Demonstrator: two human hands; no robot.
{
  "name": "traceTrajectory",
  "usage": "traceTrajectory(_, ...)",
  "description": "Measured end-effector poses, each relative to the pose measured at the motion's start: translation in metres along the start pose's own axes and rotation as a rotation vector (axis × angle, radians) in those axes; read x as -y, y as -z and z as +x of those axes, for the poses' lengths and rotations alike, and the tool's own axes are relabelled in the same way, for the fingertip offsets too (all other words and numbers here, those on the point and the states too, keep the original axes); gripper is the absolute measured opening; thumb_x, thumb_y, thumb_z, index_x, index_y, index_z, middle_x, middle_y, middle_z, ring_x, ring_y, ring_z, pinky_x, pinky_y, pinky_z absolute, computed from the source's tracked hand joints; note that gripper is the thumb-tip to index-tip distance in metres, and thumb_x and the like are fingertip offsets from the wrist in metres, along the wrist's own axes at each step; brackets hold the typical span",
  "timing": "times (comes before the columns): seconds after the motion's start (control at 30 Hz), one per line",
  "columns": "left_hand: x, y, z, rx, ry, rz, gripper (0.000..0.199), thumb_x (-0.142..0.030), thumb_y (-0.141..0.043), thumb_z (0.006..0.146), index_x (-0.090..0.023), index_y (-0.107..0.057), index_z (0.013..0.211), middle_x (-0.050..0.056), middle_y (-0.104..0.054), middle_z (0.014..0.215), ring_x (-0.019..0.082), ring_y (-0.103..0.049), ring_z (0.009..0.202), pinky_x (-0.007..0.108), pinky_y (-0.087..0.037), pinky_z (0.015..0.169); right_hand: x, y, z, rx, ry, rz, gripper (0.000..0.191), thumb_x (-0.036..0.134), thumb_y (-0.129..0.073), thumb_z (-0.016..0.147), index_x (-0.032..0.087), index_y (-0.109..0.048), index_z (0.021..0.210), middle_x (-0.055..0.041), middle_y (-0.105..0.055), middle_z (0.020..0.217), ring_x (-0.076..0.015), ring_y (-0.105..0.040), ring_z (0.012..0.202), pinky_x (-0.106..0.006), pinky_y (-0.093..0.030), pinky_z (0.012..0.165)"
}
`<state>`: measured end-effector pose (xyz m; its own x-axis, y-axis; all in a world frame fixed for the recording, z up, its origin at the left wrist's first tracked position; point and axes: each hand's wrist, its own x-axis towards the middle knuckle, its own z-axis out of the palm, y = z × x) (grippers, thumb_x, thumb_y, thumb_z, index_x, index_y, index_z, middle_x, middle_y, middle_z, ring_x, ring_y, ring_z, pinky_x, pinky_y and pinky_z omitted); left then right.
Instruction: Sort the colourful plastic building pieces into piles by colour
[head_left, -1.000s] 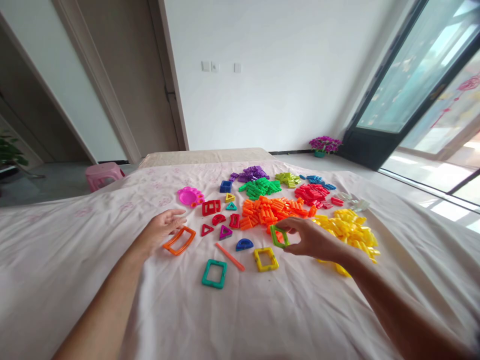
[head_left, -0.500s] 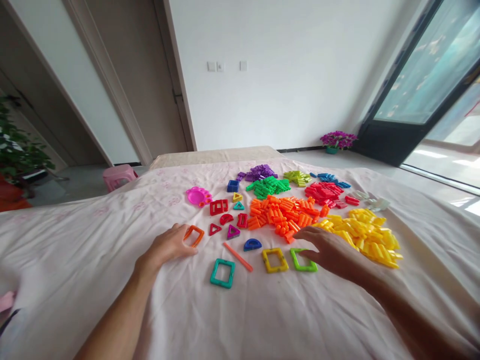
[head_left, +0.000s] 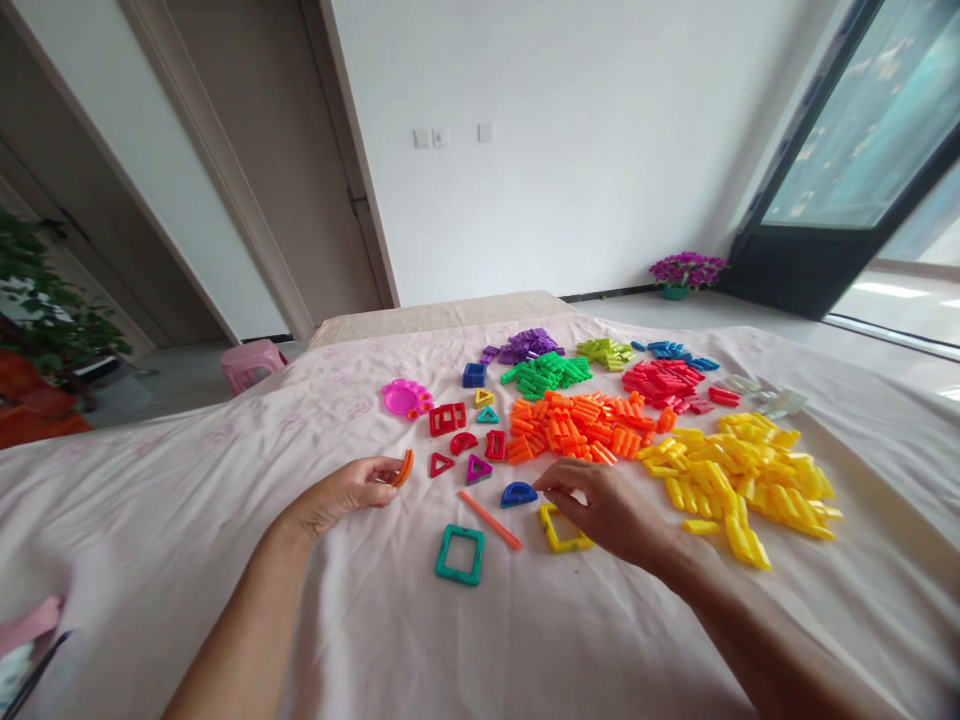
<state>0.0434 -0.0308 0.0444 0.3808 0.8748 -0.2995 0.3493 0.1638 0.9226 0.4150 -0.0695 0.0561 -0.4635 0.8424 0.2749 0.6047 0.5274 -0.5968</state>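
Observation:
My left hand (head_left: 358,490) is closed on an orange magnetic tile frame (head_left: 405,468), pinched between thumb and fingers and seen nearly edge-on. Over the cloth to the right, my right hand (head_left: 600,505) has bent fingers with a gap at the thumb. Its fingertips come close to the right end of a blue half-round tile (head_left: 518,495); contact cannot be made out. Partly under this hand lies a yellow square tile (head_left: 551,530). A teal square tile (head_left: 460,555) and a thin orange stick (head_left: 491,521) lie flat between the hands.
Beyond are piles of orange pieces (head_left: 577,425), yellow pieces (head_left: 739,475), green pieces (head_left: 546,374) and red pieces (head_left: 664,383). Red tiles (head_left: 448,419), a magenta triangle (head_left: 478,469) and a pink tray (head_left: 400,399) lie further left on the pale cloth (head_left: 360,620).
My right hand has moved left, from the green square tile to the blue half-round tile; the green tile is no longer visible. My left hand has turned the orange tile edge-on.

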Motion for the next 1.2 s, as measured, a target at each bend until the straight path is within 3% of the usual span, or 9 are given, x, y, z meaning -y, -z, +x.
traceTrajectory(0.2, 0.015, -0.017, 0.016, -0.069, 0.017, 0.170, 0.059, -0.023, -0.069, 0.061, -0.014, -0.057, 0.118, 0.010, -0.065, 0.120, 0.027, -0.059, 0.114, 0.034, -0.044, 0.099, -0.021, -0.007, -0.003, -0.077, -0.048, -0.068, 0.019, 0.021, -0.051, 0.092, 0.022, -0.069, 0.097, -0.0041, -0.071, 0.098, -0.0158, -0.066, 0.086, -0.028, -0.052, 0.077)
traceTrajectory(0.3, 0.027, -0.022, 0.023, -0.127, -0.045, 0.325, 0.054, -0.021, -0.068, 0.059, -0.016, -0.060, 0.113, 0.010, -0.064, 0.120, 0.026, -0.060, 0.113, 0.032, -0.047, 0.095, -0.021, -0.010, -0.004, -0.101, 0.022, -0.110, 0.019, 0.018, -0.053, 0.089, 0.022, -0.069, 0.099, -0.0059, -0.070, 0.102, -0.0181, -0.065, 0.093, -0.032, -0.051, 0.084)
traceTrajectory(0.43, 0.033, -0.026, 0.024, -0.162, -0.137, 0.567, 0.046, -0.023, -0.066, 0.062, -0.020, -0.064, 0.108, 0.009, -0.063, 0.114, 0.025, -0.062, 0.105, 0.031, -0.048, 0.092, -0.003, -0.019, -0.006, 0.002, 0.193, -0.133, 0.027, 0.012, -0.051, 0.087, 0.022, -0.069, 0.103, -0.0068, -0.069, 0.106, -0.0190, -0.060, 0.103, -0.035, -0.047, 0.091)
traceTrajectory(0.57, 0.027, -0.031, 0.021, -0.171, -0.175, 0.722, 0.047, -0.023, -0.066, 0.061, -0.024, -0.065, 0.108, 0.008, -0.063, 0.110, 0.027, -0.060, 0.103, 0.034, -0.045, 0.093, 0.019, -0.031, -0.011, 0.134, 0.245, -0.178, 0.029, 0.015, -0.055, 0.088, 0.024, -0.066, 0.112, -0.0049, -0.067, 0.115, -0.0202, -0.055, 0.111, -0.038, -0.042, 0.096)
traceTrajectory(0.73, 0.024, -0.034, 0.022, -0.152, -0.152, 0.667, 0.052, -0.021, -0.068, 0.059, -0.023, -0.064, 0.111, 0.008, -0.063, 0.112, 0.026, -0.059, 0.105, 0.032, -0.045, 0.092, 0.026, -0.045, -0.018, 0.206, 0.242, -0.242, 0.030, 0.023, -0.067, 0.084, 0.024, -0.065, 0.114, -0.0038, -0.067, 0.117, -0.0258, -0.047, 0.123, -0.043, -0.036, 0.101)
traceTrajectory(0.87, 0.025, -0.024, 0.024, -0.124, -0.046, 0.418, 0.065, -0.036, -0.075, 0.061, -0.017, -0.059, 0.121, 0.010, -0.061, 0.116, 0.025, -0.059, 0.106, 0.031, -0.048, 0.091, 0.026, -0.049, -0.022, 0.168, 0.253, -0.258, 0.010, 0.026, -0.061, 0.089, 0.021, -0.068, 0.094, -0.0047, -0.069, 0.097, -0.0222, -0.054, 0.107, -0.038, -0.039, 0.094)
traceTrajectory(0.93, 0.030, -0.011, 0.025, -0.207, -0.032, 0.325, 0.067, -0.047, -0.071, 0.067, -0.014, -0.057, 0.123, 0.011, -0.062, 0.113, 0.025, -0.060, 0.104, 0.033, -0.048, 0.091, 0.027, -0.049, -0.024, 0.132, 0.287, -0.266, 0.013, 0.027, -0.058, 0.091, 0.020, -0.066, 0.085, -0.0041, -0.067, 0.086, -0.0195, -0.056, 0.095, -0.035, -0.040, 0.086)
traceTrajectory(1.03, 0.049, 0.016, 0.025, -0.487, -0.038, 0.318, 0.062, -0.056, -0.060, 0.076, -0.013, -0.058, 0.120, 0.012, -0.064, 0.110, 0.025, -0.061, 0.103, 0.034, -0.047, 0.091, 0.028, -0.051, -0.027, 0.089, 0.406, -0.265, 0.020, 0.027, -0.053, 0.094, 0.018, -0.063, 0.079, -0.0037, -0.063, 0.078, -0.0166, -0.055, 0.083, -0.033, -0.039, 0.078)
traceTrajectory(1.2, 0.085, 0.047, 0.020, -0.900, 0.118, 0.762, 0.052, -0.049, -0.049, 0.083, -0.013, -0.060, 0.119, 0.017, -0.061, 0.116, 0.029, -0.058, 0.109, 0.038, -0.043, 0.097, 0.028, -0.065, -0.033, 0.114, 0.658, -0.217, 0.021, 0.025, -0.046, 0.094, 0.019, -0.057, 0.077, -0.0026, -0.060, 0.072, -0.0149, -0.054, 0.076, -0.032, -0.038, 0.070)
